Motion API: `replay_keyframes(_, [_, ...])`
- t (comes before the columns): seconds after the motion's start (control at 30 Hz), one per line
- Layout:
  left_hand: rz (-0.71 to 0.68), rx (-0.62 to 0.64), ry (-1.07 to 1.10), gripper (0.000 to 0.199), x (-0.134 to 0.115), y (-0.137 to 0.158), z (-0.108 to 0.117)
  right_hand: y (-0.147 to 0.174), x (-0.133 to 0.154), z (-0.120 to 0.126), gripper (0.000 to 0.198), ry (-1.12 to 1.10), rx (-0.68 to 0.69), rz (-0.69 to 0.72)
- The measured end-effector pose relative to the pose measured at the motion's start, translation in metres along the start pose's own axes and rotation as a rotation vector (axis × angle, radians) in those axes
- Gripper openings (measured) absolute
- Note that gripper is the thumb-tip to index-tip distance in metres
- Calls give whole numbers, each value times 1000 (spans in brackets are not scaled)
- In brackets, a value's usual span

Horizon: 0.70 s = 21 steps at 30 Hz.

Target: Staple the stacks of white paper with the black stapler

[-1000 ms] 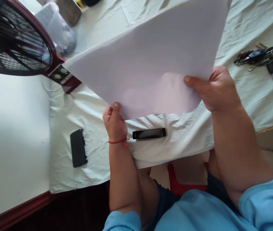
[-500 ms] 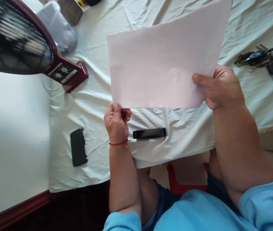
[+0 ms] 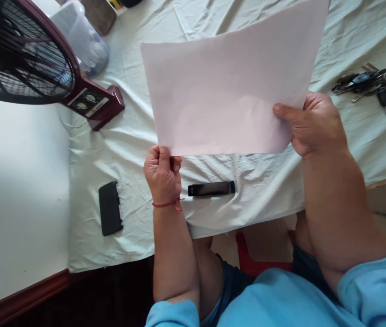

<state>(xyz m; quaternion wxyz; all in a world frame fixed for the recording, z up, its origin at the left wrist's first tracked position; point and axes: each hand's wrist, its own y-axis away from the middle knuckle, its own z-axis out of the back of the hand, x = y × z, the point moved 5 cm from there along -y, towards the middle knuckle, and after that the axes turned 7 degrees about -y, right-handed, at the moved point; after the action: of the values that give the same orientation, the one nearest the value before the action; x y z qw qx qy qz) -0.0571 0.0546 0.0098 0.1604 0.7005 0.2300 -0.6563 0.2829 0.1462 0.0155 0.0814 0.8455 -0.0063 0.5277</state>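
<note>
A large sheet of pale paper (image 3: 227, 86) is held up above a table covered with a wrinkled white cloth (image 3: 128, 131). My left hand (image 3: 161, 175), with a red string at the wrist, pinches the sheet's near left corner. My right hand (image 3: 310, 122) grips the near right corner, thumb on top. The sheet hides the cloth behind it. A slim black bar-shaped object (image 3: 211, 188) lies on the cloth just right of my left wrist.
A dark red fan (image 3: 26, 59) stands at the far left with its base (image 3: 94, 105) on the cloth. A clear plastic container (image 3: 80, 38) is behind it. A black flat object (image 3: 110, 214) lies near the front edge. A bunch of keys (image 3: 372, 81) lies far right.
The sheet has swung from a tilted, spread position covering the fan's base to a squarer one nearer my right hand. My left hand closed tighter on its corner.
</note>
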Motion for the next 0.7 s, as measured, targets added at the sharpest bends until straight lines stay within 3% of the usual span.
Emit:
replay_keyframes(0.1, [-74,7,58,29,-5,1,2,-1,2,0,43,-35,12,-10])
replay_keyframes(0.2, [-112,59,104,51,-15,7,0,-2,2,2,39,-61,13,-31])
replay_keyframes(0.33, [-163,175,106,59,-29,16,-7,-2,0,5,41,-80,4,-90])
replay_keyframes(0.57, [-168,187,86,78,-36,20,-8,3,3,6,33,-58,-30,-126])
replay_keyframes(0.7, [-123,95,44,59,-31,17,-2,4,1,7,35,-39,-33,-143])
